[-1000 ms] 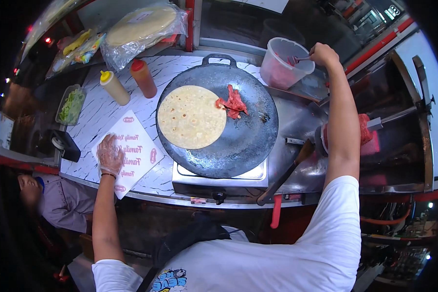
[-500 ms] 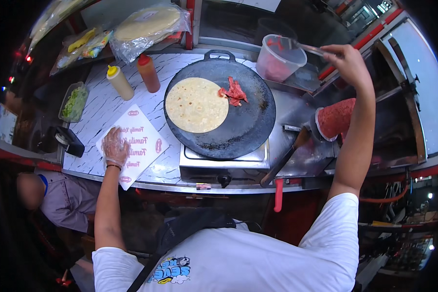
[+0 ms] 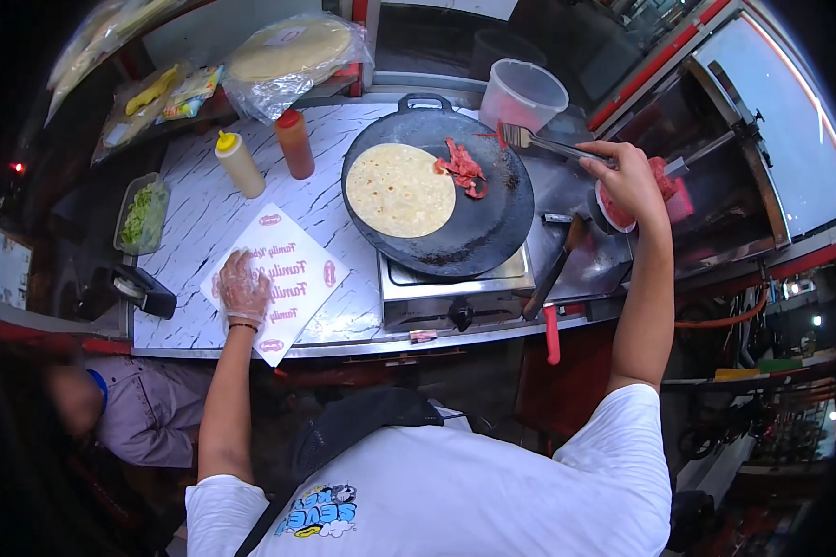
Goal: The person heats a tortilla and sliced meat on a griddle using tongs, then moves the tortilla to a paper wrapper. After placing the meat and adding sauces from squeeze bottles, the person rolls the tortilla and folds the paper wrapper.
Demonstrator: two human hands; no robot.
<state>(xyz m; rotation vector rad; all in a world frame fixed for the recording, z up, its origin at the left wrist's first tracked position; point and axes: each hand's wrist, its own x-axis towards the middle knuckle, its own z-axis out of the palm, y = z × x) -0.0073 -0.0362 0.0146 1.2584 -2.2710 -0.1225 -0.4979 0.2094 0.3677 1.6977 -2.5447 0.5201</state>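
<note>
My left hand (image 3: 243, 289), in a clear plastic glove, lies flat on a white printed paper sheet (image 3: 293, 265) on the marble-patterned counter (image 3: 195, 204). My right hand (image 3: 628, 176) grips metal tongs (image 3: 541, 142) whose tips hold a red scrap over the right rim of a round black pan (image 3: 478, 223). In the pan lie a pale flatbread (image 3: 399, 188) and a small heap of red meat strips (image 3: 461, 169).
A clear plastic tub (image 3: 522, 93) stands behind the pan. A yellow squeeze bottle (image 3: 238, 163), a red one (image 3: 294, 143), bagged flatbreads (image 3: 288, 51) and a tray of greens (image 3: 141, 213) sit left. A red-handled tool (image 3: 551, 278) leans by the burner. Another person (image 3: 130, 418) crouches lower left.
My right hand came from the plastic tub with the tongs and now holds them over the pan's right rim. My left hand stayed on the paper.
</note>
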